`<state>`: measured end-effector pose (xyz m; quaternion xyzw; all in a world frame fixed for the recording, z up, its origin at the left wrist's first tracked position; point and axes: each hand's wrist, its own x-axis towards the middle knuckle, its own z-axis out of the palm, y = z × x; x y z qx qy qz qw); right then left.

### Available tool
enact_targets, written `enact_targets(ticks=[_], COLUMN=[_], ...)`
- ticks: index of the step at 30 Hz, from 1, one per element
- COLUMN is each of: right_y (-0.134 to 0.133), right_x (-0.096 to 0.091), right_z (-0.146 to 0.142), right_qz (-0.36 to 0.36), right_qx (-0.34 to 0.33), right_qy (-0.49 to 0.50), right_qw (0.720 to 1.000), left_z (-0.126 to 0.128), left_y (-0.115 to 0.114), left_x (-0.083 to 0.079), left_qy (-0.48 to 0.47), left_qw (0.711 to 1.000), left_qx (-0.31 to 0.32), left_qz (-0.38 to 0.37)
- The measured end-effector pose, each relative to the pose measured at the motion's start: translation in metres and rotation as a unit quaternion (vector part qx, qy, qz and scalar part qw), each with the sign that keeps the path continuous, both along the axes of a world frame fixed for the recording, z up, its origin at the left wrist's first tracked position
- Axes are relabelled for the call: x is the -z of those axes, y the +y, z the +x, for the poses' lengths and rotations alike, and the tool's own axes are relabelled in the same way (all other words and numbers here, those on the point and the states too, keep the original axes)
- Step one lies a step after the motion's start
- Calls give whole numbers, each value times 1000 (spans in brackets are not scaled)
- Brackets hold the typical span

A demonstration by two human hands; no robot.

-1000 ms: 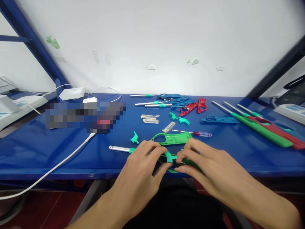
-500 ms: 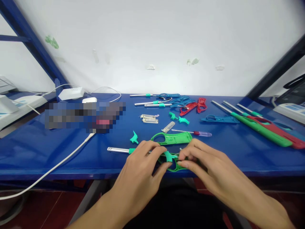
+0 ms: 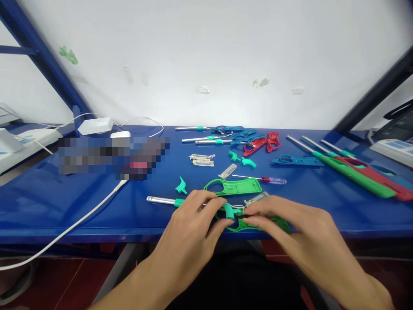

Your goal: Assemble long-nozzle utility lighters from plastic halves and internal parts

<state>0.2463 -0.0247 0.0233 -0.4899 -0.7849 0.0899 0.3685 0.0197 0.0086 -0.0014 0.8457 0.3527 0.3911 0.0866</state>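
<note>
Green lighter half-shell at near edge of blue table. Left hand pinches its front end, right hand grips its rear. Teal trigger seated inside it. Matching green cover lies just beyond.

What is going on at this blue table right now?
A person holds a green shell half at the near edge of the blue table, left hand and right hand pinching it around a teal trigger piece. A matching green half lies just beyond, near a screwdriver.
</note>
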Motion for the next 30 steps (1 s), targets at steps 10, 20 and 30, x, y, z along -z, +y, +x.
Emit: enact_targets(ticks=[10,20,30], right_y=[-9,-5,-2], right_x=[13,14,12], right_z=[-4,-10,-10], right_qz=[17,-34,-88], right_qx=[33,56,54], right_qy=[69,165,212], right_qw=[997,984,972], left_z=[4,6,6], left_y=[1,3,2], left_x=[1,5,3], left_qy=[-9,-2,-31], left_qw=[999,998,998], left_qx=[7,11,45], left_qz=[33,63,24])
